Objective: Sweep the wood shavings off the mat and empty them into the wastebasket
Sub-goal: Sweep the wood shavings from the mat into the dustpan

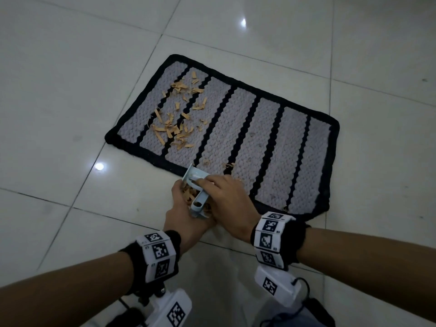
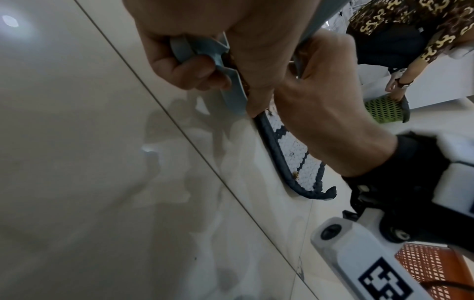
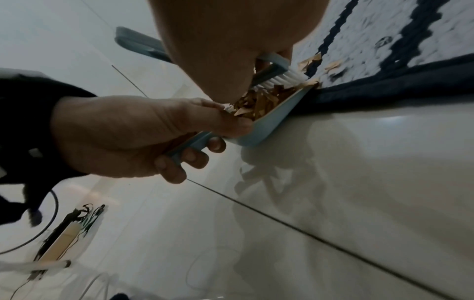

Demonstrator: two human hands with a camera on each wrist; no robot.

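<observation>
Gripping the dustpan (image 3: 266, 123) w/ fingers curled under its handle, the left hand (image 1: 186, 213) is holding it at the mat's (image 1: 238, 128) near edge; the pan's lip is touching the dark border, mouth pointing at the mat, handle running back toward the wrist. Shavings (image 3: 261, 99) are lying piled inside the pan, right above that grip.

The right hand (image 1: 226, 197) is clenching a small brush (image 1: 195, 179), just beside the left hand and partly over the pan. White bristles (image 3: 284, 78) are pointing down into the pan mouth, at the lip. The brush's long axis is lying roughly across the pan; its blue end is sticking out past the knuckles, away from the body.

More shavings (image 1: 179, 109) are sitting scattered on the mat's left stripes, well beyond both hands. A few bits (image 1: 228, 165) are lying near the brush, just ahead of the right-hand fingers.

The mat's long axis is running left-right and slanting away; stripes are running across it.

In the left wrist view a green basket (image 2: 384, 110) is sitting tilted past the mat's far end, well apart from both grips, another person's hand (image 2: 395, 89) touching its rim.
</observation>
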